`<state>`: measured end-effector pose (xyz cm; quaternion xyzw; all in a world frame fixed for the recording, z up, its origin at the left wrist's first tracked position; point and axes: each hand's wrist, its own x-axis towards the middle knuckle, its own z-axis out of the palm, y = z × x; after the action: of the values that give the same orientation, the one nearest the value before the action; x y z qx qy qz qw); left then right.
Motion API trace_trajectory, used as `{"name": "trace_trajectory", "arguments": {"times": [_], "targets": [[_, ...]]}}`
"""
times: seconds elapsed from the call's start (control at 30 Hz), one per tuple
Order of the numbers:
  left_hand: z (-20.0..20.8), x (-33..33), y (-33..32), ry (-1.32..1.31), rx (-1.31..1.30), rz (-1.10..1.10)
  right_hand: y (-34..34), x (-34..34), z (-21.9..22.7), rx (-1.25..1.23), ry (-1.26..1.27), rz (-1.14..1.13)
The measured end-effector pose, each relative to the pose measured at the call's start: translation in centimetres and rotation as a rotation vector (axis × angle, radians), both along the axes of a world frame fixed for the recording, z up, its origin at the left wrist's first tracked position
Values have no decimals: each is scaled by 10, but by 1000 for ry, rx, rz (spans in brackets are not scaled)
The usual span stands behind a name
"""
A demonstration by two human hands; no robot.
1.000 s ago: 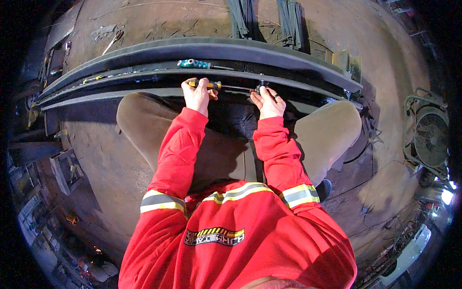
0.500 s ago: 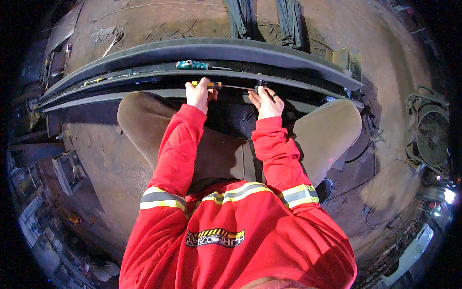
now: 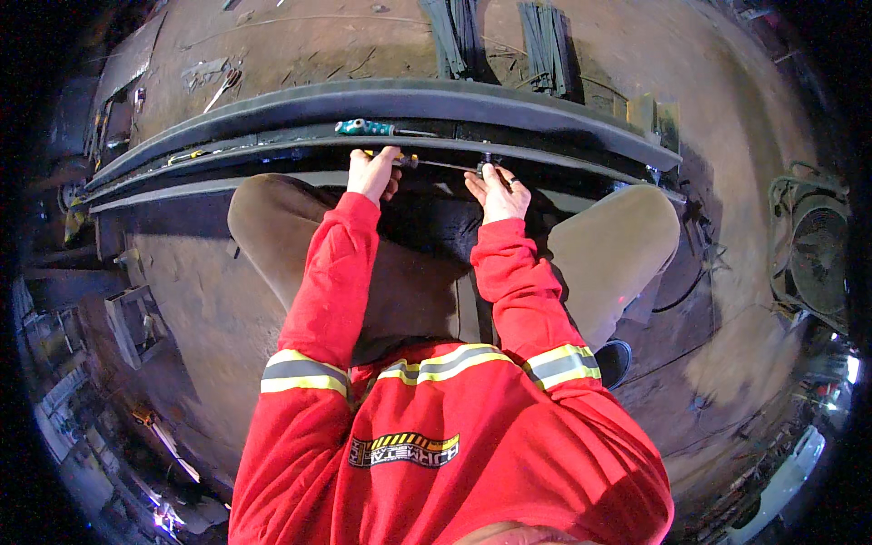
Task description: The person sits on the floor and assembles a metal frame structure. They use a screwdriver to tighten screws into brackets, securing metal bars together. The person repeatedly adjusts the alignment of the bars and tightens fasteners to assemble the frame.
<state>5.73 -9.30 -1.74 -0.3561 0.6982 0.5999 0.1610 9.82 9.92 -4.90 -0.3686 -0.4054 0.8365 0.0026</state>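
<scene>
My left hand [image 3: 371, 176] is closed around the yellow-and-black handle of a screwdriver [image 3: 408, 161]. Its thin shaft points right, toward my right hand [image 3: 499, 193]. Between the thumb and fingers of that hand sits a small dark part [image 3: 489, 159], whose exact kind I cannot make out. The shaft's tip meets or lies close to this part. Just beyond my hands, a second screwdriver with a teal handle [image 3: 365, 128] rests on the long dark metal beams [image 3: 291, 145] in front of my knees.
A yellow-handled tool [image 3: 188, 156] lies on the beams at the left. Bundles of metal strips [image 3: 548, 54] lie on the floor beyond. A large floor fan [image 3: 811, 245] stands at the right, and an open metal frame [image 3: 136, 322] at the left. My bent legs flank my hands.
The screwdriver's handle shows less yellow and more black than before. Both hands keep nearly the same place and grip, while the whole view has shifted slightly.
</scene>
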Motion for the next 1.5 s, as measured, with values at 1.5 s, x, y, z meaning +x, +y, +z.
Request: {"name": "trace_trajectory", "arguments": {"times": [1.5], "targets": [[12,15,7,437,281,288,2,-3,1,-272,-8,-20]]}}
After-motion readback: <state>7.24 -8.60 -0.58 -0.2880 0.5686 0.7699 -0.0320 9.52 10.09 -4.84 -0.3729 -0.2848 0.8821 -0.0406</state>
